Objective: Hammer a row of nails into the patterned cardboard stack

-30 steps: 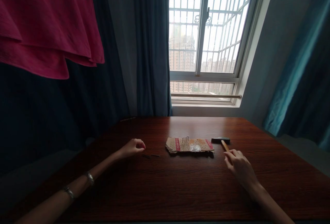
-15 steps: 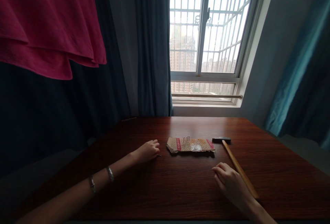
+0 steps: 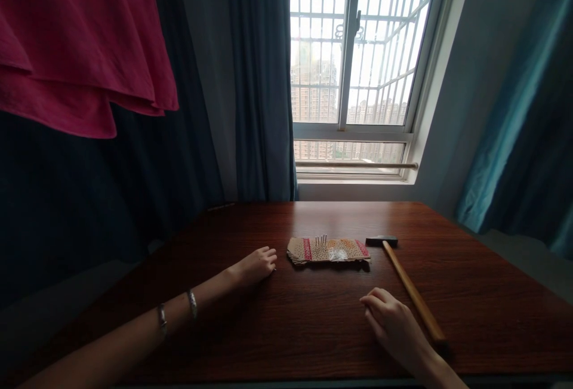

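On the left side of the table, my left hand [image 3: 259, 265] rests low with its fingers bent together over a thin nail [image 3: 275, 269]; just a tip of the nail shows by the fingertips. Right of it lies a flat stack of corrugated cardboard [image 3: 317, 252] with holes and red and orange print. Several nails [image 3: 321, 240] stand upright in the stack. My right hand [image 3: 387, 317] is loosely curled closed near the front; its palm side is hidden. Beside that hand lies a hammer [image 3: 414, 290] with a wooden handle and dark head, untouched.
The brown wooden table [image 3: 215, 341] reaches to the wall below a barred window [image 3: 349, 96]. Blue curtains [image 3: 262, 90] hang at both sides. A pink cloth [image 3: 80, 49] hangs at the upper left.
Less of the nail shows at my left hand, whose fingers have shifted over it. My right hand has moved slightly left. The whole view has shifted a little.
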Action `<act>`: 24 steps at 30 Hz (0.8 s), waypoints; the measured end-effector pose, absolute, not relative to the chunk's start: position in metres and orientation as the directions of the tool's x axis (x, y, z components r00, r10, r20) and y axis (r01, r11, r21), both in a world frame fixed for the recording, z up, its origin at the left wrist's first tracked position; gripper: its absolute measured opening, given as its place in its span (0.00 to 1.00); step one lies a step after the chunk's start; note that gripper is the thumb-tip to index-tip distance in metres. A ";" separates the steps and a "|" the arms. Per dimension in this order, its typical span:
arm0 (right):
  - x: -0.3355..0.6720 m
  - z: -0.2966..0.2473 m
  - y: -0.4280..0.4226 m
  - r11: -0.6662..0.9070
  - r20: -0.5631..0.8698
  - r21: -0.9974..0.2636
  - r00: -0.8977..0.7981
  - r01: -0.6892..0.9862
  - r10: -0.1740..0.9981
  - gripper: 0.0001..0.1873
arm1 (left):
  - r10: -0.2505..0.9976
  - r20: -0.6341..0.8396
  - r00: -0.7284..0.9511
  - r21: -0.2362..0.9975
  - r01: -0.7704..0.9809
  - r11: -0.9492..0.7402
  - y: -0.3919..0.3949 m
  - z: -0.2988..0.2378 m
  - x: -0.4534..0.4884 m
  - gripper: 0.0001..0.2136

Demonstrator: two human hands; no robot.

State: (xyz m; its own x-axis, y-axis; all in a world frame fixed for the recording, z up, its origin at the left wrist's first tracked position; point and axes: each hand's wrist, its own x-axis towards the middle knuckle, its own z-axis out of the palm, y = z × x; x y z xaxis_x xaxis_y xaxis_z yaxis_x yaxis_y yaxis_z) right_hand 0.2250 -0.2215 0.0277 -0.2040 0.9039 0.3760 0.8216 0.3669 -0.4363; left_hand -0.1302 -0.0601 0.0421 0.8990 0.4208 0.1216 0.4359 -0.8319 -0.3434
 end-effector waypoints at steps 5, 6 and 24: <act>0.207 0.034 -0.214 0.331 0.297 -0.739 -0.157 0.587 0.942 0.13 | 0.285 0.179 0.942 -0.369 0.332 -0.868 -0.076 0.065 -0.116 0.12; 0.201 0.036 -0.212 0.295 0.257 -0.808 -0.145 0.510 0.956 0.14 | 0.249 0.195 0.949 -0.361 0.306 -0.881 -0.081 0.070 -0.111 0.13; 0.136 0.038 -0.194 -0.280 -0.235 -0.926 -0.194 -0.252 0.952 0.19 | -0.171 0.263 0.950 -0.652 0.044 -0.757 -0.124 0.090 -0.063 0.08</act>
State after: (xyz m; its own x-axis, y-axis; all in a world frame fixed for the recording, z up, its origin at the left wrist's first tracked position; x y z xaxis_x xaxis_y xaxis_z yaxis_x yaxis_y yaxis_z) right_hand 0.1363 -0.1944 0.0380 -0.1941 0.9524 -0.2353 -0.2521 -0.2802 -0.9263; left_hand -0.0632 -0.1241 0.0897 0.9495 -0.1715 0.2627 0.0435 -0.7573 -0.6516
